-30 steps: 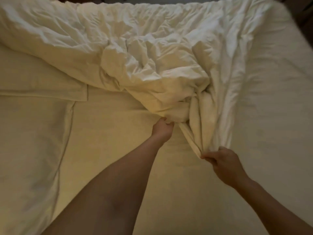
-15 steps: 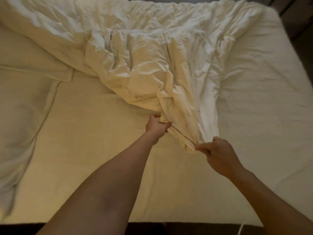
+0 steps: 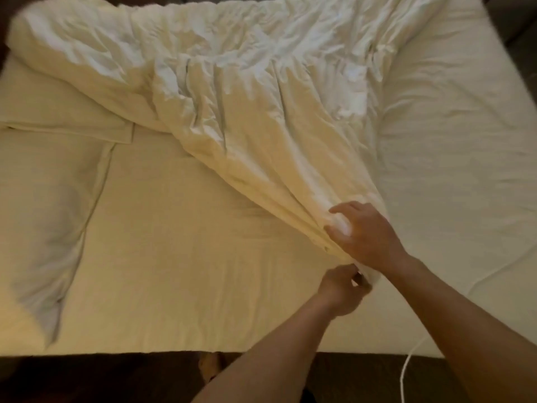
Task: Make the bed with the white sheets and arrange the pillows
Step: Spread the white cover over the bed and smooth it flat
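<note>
Loose sheet (image 3: pixel 49 213) left of duvet (image 3: pixel 247 112); white cord (image 3: pixel 405 370) at mattress (image 3: pixel 465 170) edge.

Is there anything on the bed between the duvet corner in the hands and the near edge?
Nothing visible. The left hand and right hand grip the duvet corner, and only bare sheet lies between it and the near edge. The loose cloth lies far left.

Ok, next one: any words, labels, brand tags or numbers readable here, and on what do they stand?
None: no print, tag or number shows on the duvet, the fitted sheet or the white cord. The duvet corner held by the left hand and right hand is partly hidden.
</note>
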The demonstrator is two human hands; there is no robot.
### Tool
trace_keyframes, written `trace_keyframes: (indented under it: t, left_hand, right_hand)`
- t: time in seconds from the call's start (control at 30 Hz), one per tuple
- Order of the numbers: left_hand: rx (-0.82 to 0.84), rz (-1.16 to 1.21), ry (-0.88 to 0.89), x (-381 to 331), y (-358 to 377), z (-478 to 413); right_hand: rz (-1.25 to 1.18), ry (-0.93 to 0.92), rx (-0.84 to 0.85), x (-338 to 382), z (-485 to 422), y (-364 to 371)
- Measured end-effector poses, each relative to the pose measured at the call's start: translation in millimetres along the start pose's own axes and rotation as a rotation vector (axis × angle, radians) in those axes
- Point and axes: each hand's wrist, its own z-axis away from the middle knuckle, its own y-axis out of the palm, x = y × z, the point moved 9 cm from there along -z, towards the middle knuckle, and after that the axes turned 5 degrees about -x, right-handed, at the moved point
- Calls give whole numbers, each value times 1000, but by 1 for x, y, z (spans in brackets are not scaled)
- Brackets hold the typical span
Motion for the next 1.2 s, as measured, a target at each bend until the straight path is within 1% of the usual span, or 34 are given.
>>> trace_keyframes:
  t: [0.07, 0.1, 0.13, 0.2, 0.23, 0.27, 0.3, 0.4, 0.47, 0.57, 0.63, 0.7, 0.73, 0.8, 0.83, 0.87, 0.9, 0.93, 1.0, 1.03, 1.07, 1.1, 1.17, 1.2]
  left_hand:
    - [71, 182, -42, 4, 23, 12]
    - [85, 244, -52, 6, 24, 13]
    - [103, 276, -68, 10, 20, 13]
    - [143, 289, -139, 23, 2, 8]
    - [142, 295, -194, 33, -10, 3]
    - [106, 338, -250, 42, -25, -3]
    - [26, 427, -309, 52, -42, -11]
    - [-253, 836, -434, 70, -87, -37]
    - [-342, 1031, -412, 58, -107, -58]
    - [-346, 1267, -325, 13, -130, -90]
    - [-355, 1347, -313, -13, -146, -99]
    - [-429, 1263, -283, -24, -166, -99]
    - [-497, 1180, -250, -24, -179, -98]
    - [-626, 994, -170, -25, -200, -90]
    - [-706, 864, -165, -23, -208, -83]
    - [-785, 738, -183, -20, -216, -71]
    - [-843, 631, -193, -19, -220, -59]
    - [-892, 542, -181, -18, -223, -45]
    - [-938, 459, -114, -23, -221, -18]
    - [-944, 445, -79, -25, -217, -3]
    - [-938, 431, -51, -28, -213, 11]
    - [-936, 404, -17, -32, -210, 27]
    - [-925, 378, 15, -35, -210, 51]
    - [-906, 405, 18, -32, -214, 60]
  right_hand:
    - [212, 79, 262, -16, 8, 28]
    - [322, 80, 331, -23, 12, 37]
    - [380, 63, 333, -28, 13, 40]
    - [360, 30, 218, -33, 5, 33]
    - [329, 32, 170, -35, 2, 27]
    - [292, 45, 134, -38, -2, 19]
    - [248, 73, 96, -42, -6, 10]
    - [109, 146, -67, -59, -19, -30]
    - [84, 164, -128, -68, -27, -54]
    - [67, 241, -156, -80, -42, -74]
    - [127, 296, -158, -85, -47, -79]
    - [239, 287, -219, -77, -50, -84]
    - [299, 242, -294, -67, -49, -88]
    - [373, 67, -474, -30, -44, -88]
    - [371, -52, -547, -8, -38, -81]
    - [336, -162, -557, 15, -33, -68]
    - [299, -232, -504, 33, -29, -49]
    - [287, -245, -399, 44, -29, -26]
    - [396, -121, -175, 46, -33, 16]
    - [450, -55, -115, 45, -33, 28]
    - [454, -19, -121, 47, -32, 33]
    - [403, -26, -175, 55, -31, 32]
    - [211, -109, -320, 74, -24, 20]
    - [101, -120, -335, 82, -19, 15]
